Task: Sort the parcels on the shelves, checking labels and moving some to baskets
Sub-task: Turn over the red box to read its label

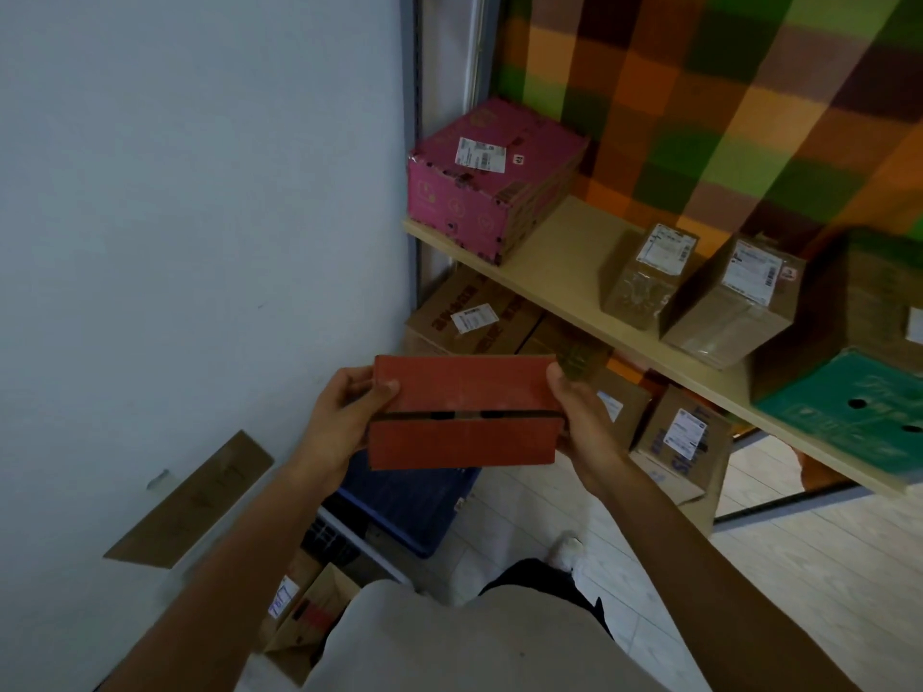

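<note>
I hold a red cardboard parcel in front of me with both hands, above the floor and to the left of the shelves. My left hand grips its left end, thumb on the top face. My right hand grips its right end. No label shows on the faces turned toward me. Directly below the parcel sits a dark blue basket on the floor, partly hidden by the parcel.
A wooden shelf carries a pink box, two brown labelled parcels and a teal box. More brown parcels stand below it. Cardboard boxes lie by my feet. A white wall is on the left.
</note>
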Available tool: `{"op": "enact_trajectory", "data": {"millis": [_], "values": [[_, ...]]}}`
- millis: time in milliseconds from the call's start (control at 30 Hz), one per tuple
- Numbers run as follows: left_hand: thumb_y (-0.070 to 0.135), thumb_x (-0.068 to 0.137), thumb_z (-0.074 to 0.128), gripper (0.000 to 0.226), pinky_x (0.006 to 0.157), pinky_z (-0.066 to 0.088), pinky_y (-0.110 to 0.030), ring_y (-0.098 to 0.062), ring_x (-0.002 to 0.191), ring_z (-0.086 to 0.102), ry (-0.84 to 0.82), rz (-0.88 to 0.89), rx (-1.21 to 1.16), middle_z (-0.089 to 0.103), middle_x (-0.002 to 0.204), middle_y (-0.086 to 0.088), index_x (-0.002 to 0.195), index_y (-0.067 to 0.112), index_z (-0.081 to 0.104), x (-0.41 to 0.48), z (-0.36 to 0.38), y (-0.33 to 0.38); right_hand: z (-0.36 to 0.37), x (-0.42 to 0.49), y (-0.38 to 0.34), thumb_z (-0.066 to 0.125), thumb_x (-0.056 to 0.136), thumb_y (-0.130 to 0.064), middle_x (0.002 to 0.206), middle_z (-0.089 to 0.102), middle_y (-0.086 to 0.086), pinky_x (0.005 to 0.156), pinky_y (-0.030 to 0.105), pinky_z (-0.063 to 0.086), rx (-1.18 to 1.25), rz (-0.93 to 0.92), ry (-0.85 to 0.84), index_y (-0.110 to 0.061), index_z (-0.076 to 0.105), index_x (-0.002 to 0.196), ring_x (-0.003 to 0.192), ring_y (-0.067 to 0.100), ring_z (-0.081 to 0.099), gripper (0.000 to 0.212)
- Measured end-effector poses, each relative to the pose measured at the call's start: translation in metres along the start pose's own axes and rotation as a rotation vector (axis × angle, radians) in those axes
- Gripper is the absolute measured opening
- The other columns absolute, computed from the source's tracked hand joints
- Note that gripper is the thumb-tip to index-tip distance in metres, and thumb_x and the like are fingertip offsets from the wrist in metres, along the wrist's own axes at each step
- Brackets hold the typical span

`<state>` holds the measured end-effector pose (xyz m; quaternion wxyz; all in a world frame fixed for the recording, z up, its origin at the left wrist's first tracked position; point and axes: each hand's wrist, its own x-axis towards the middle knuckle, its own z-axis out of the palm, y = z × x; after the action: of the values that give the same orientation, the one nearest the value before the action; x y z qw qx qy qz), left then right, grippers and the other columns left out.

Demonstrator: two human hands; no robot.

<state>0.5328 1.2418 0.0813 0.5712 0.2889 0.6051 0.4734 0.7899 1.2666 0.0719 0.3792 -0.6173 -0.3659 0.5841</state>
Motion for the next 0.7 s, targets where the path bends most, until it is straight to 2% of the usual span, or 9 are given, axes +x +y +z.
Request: {"op": "enact_trajectory", "data": {"millis": [100, 200, 300, 367, 433, 500, 567, 633, 700], "values": [[0.01, 0.092, 0.066, 0.016, 0.059, 0.057, -0.026, -0.01, 0.078, 0.069, -0.023, 0.023, -0.026, 0.065, 0.114, -0.011, 0.104, 0.014, 0.057, 0.003, -0.003, -0.001, 0.003, 0.0, 0.001, 0.068, 0.079, -0.06, 0.115, 0.068, 0.007, 0.083, 0.034, 0.059, 0.035, -0.06, 0.054, -0.016, 0.062, 0.118, 0.103, 0.022, 0.069, 0.059], [0.017, 0.086, 0.071, 0.035, 0.069, 0.059, -0.026, -0.017, 0.1, 0.068, -0.085, 0.069, 0.015, 0.064, 0.123, -0.004, 0.117, 0.019, 0.057, 0.005, -0.01, 0.0, 0.004, -0.003, 0.0, 0.062, 0.094, -0.034, 0.106, 0.067, -0.001, 0.076, 0.027, 0.059, 0.024, -0.16, 0.099, -0.021, 0.064, 0.116, 0.1, 0.019, 0.068, 0.025], [0.051, 0.065, 0.084, 0.071, 0.07, 0.059, -0.026, -0.013, 0.099, 0.07, -0.159, 0.031, -0.047, 0.07, 0.117, 0.003, 0.124, 0.022, 0.059, 0.003, -0.013, 0.006, 0.002, -0.007, -0.008, 0.053, 0.088, -0.055, 0.101, 0.07, 0.0, 0.082, 0.032, 0.058, 0.033, -0.173, 0.098, -0.023, 0.066, 0.102, 0.096, 0.019, 0.069, 0.037], [0.064, 0.075, 0.069, 0.062, 0.07, 0.056, -0.028, -0.007, 0.088, 0.072, -0.139, -0.035, -0.082, 0.074, 0.108, 0.003, 0.116, 0.017, 0.066, 0.003, -0.012, 0.011, -0.003, -0.007, -0.016, 0.042, 0.08, -0.068, 0.091, 0.071, 0.005, 0.074, 0.028, 0.055, 0.051, -0.117, 0.043, -0.014, 0.063, 0.087, 0.083, 0.017, 0.069, 0.059], [0.053, 0.087, 0.06, 0.048, 0.07, 0.055, -0.031, -0.012, 0.079, 0.073, -0.015, -0.09, -0.102, 0.076, 0.1, -0.003, 0.109, 0.011, 0.067, 0.005, -0.006, 0.01, -0.004, -0.007, -0.021, 0.047, 0.079, -0.067, 0.078, 0.067, 0.004, 0.064, 0.024, 0.051, 0.072, -0.058, -0.002, -0.01, 0.059, 0.082, 0.07, 0.013, 0.066, 0.059], [0.031, 0.087, 0.071, 0.033, 0.064, 0.058, -0.033, -0.018, 0.074, 0.073, 0.1, -0.085, -0.104, 0.073, 0.103, -0.016, 0.105, 0.005, 0.063, 0.007, -0.002, 0.004, 0.0, -0.004, -0.018, 0.059, 0.086, -0.055, 0.087, 0.074, 0.001, 0.067, 0.026, 0.053, 0.078, -0.019, -0.015, -0.009, 0.065, 0.097, 0.081, 0.013, 0.071, 0.048], [0.014, 0.087, 0.072, 0.018, 0.057, 0.059, -0.029, -0.017, 0.069, 0.073, 0.099, -0.061, -0.094, 0.073, 0.1, -0.015, 0.103, 0.008, 0.064, 0.006, 0.0, 0.0, 0.003, -0.003, -0.014, 0.067, 0.091, -0.036, 0.103, 0.076, 0.003, 0.076, 0.029, 0.054, 0.088, -0.014, 0.002, -0.013, 0.067, 0.107, 0.097, 0.019, 0.071, 0.029], [0.009, 0.09, 0.068, 0.015, 0.056, 0.059, -0.027, -0.016, 0.069, 0.074, 0.084, -0.044, -0.111, 0.075, 0.092, -0.01, 0.105, 0.01, 0.067, 0.004, 0.0, -0.002, 0.003, -0.003, -0.011, 0.066, 0.094, -0.026, 0.102, 0.076, 0.003, 0.08, 0.029, 0.054, 0.105, -0.026, 0.011, -0.017, 0.07, 0.103, 0.099, 0.02, 0.071, 0.014], [0.008, 0.092, 0.065, 0.014, 0.058, 0.061, -0.028, -0.016, 0.07, 0.074, 0.087, -0.034, -0.154, 0.076, 0.087, -0.007, 0.106, 0.009, 0.068, 0.004, -0.004, -0.003, 0.004, -0.004, -0.011, 0.057, 0.098, -0.03, 0.096, 0.076, 0.0, 0.077, 0.027, 0.051, 0.174, -0.044, 0.004, -0.016, 0.072, 0.105, 0.091, 0.017, 0.071, 0.021]]}}
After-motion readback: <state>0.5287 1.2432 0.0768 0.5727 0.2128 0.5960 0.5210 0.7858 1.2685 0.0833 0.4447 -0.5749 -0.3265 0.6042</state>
